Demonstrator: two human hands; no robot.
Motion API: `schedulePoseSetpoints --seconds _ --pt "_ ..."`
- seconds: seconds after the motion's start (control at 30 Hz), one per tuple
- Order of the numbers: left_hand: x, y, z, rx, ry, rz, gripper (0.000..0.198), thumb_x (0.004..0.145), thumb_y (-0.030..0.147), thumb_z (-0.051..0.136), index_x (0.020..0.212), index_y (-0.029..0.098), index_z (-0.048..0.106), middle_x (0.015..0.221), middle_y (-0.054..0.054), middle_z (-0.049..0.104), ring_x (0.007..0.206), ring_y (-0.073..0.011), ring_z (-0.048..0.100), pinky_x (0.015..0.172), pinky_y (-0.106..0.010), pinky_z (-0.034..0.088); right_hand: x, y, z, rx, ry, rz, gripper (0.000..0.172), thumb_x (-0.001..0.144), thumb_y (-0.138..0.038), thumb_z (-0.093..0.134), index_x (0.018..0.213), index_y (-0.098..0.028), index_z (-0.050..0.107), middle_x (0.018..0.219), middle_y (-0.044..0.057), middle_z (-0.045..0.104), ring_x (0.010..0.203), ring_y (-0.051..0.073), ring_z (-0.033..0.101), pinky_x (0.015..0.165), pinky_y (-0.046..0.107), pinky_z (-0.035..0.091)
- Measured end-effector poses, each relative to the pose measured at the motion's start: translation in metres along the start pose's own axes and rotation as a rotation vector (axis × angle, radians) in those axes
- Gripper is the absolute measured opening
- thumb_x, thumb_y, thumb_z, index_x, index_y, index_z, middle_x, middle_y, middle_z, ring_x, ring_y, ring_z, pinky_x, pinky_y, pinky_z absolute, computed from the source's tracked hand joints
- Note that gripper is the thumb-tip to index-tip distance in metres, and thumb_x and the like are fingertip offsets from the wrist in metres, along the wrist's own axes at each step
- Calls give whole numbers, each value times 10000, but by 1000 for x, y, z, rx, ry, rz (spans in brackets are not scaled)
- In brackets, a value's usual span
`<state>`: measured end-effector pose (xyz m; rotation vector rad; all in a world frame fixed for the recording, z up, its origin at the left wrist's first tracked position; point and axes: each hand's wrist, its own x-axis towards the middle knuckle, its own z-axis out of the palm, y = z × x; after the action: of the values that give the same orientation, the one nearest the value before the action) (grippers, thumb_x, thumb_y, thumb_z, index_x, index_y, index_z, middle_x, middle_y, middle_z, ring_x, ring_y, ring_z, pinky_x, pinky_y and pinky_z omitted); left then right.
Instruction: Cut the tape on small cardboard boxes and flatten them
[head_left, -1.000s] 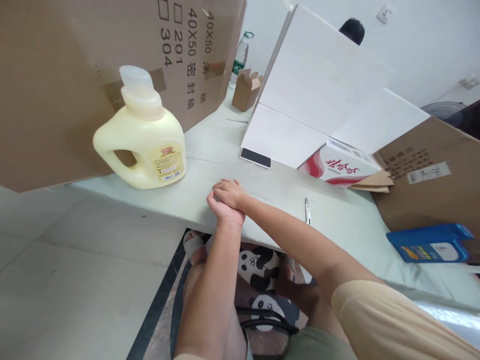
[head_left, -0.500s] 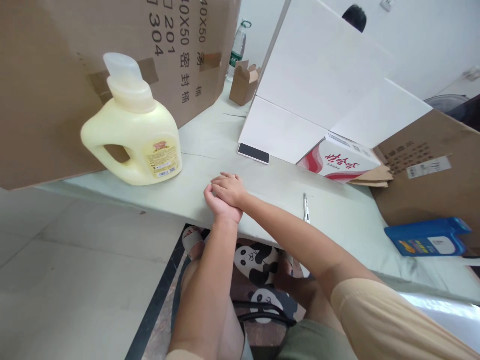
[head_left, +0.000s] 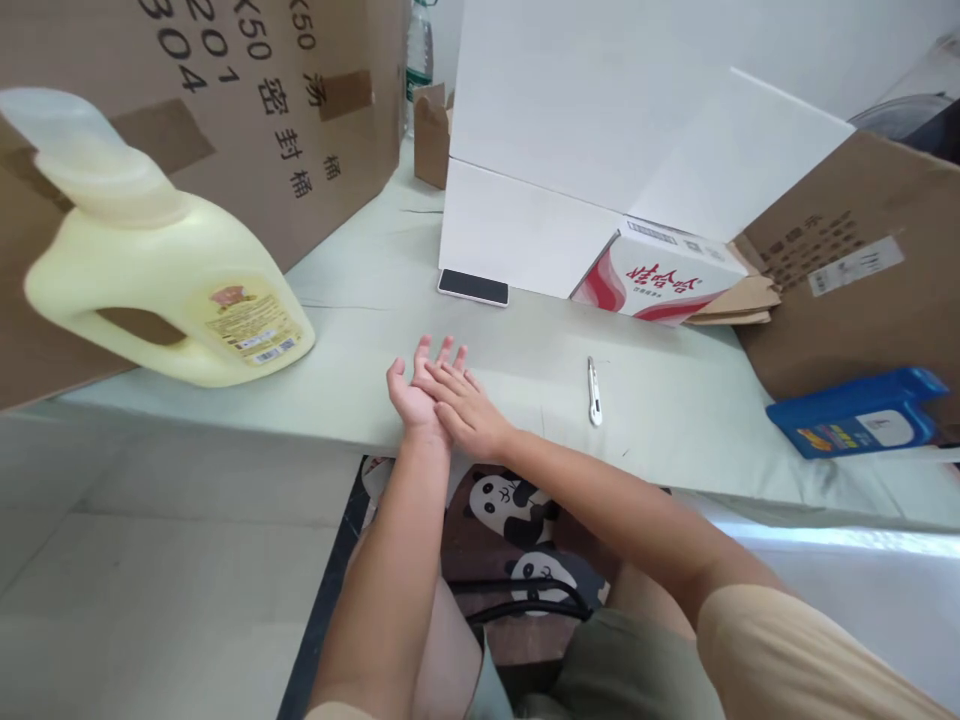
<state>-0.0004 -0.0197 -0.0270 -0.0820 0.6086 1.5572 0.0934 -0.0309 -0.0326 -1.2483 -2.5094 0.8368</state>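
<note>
My left hand [head_left: 415, 395] is palm up over the front edge of the table, its fingers spread and slightly curled. Across its palm lies my right hand [head_left: 469, 410], palm down with the fingers stretched out. The two touch each other, and I see no object between them, though the covered part of the left palm is hidden. To the left stands a pale yellow jug [head_left: 172, 270] with a handle and a translucent cap. A white utility knife [head_left: 594, 392] lies to the right of my hands. Beyond them is a flat white-and-black device [head_left: 473, 287].
A large cardboard box [head_left: 247, 60] stands behind the jug. White panels [head_left: 525, 220] rise at the back, with a white-and-red carton [head_left: 660, 275] before them. At right are another cardboard box [head_left: 862, 240] and a blue bottle [head_left: 855, 415]. A pale cloth covers the table [head_left: 360, 370].
My left hand has uncurled from under the right, its fingers now spread. The right hand has flattened out across the palm. The view has shifted, bringing the jug closer to the left edge.
</note>
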Motion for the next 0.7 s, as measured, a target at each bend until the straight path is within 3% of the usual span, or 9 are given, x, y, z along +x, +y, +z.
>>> schedulePoseSetpoints --seconds 0.07,0.13,0.2,0.3,0.37,0.43,0.5,0.7 --pt "3 -5 3 44 -15 15 501 910 614 397 1076 250 700 1273 -101 718 1182 -273 703 1032 -437 534 -24 19 -2 31 -1 -32 599 1051 -373 344 1635 -250 397 1775 62 249 1666 282 191 1324 621 192" --pt "8 -10 8 59 -61 -2 475 906 592 410 994 228 701 1141 -102 739 1030 -245 726 950 -406 559 -49 45 -11 43 44 -70 602 998 -399 473 1581 -247 469 1728 100 365 1626 318 300 1302 656 233" --pt "14 -18 12 61 -108 -35 431 913 555 416 935 221 688 973 -82 735 877 -215 719 872 -383 577 -71 79 -25 46 209 -52 498 960 -378 521 1424 -218 607 1605 143 536 1551 338 426 1273 632 320" --pt "23 -33 19 118 -127 -80 405 929 526 410 892 218 671 809 -58 699 726 -185 677 783 -352 582 -100 131 -42 -14 580 196 395 931 -321 512 1275 -198 661 1388 178 671 1345 343 606 1180 608 442" --pt "27 -46 22 188 -120 -110 414 935 523 402 877 213 669 776 -56 686 689 -179 663 751 -341 579 -116 160 -45 -103 735 384 407 892 -314 547 1260 -187 668 1356 199 657 1311 375 602 1147 635 447" --pt "29 -59 24 254 -122 -139 430 942 514 380 861 207 671 770 -55 680 681 -178 664 742 -339 581 -127 179 -42 -177 735 509 460 872 -328 587 1297 -174 669 1395 228 610 1334 421 564 1129 671 433" --pt "29 -72 25 315 -140 -158 446 947 499 360 844 200 675 766 -57 674 678 -179 667 739 -340 584 -135 189 -38 -212 654 550 467 886 -348 604 1315 -182 682 1441 236 577 1374 458 521 1122 699 414" --pt "26 -95 28 445 -156 -181 424 938 489 401 809 189 670 763 -69 660 675 -176 654 733 -326 577 -142 199 -35 -165 589 361 297 950 -229 525 1130 -236 761 1325 139 710 1352 393 561 1101 642 456"
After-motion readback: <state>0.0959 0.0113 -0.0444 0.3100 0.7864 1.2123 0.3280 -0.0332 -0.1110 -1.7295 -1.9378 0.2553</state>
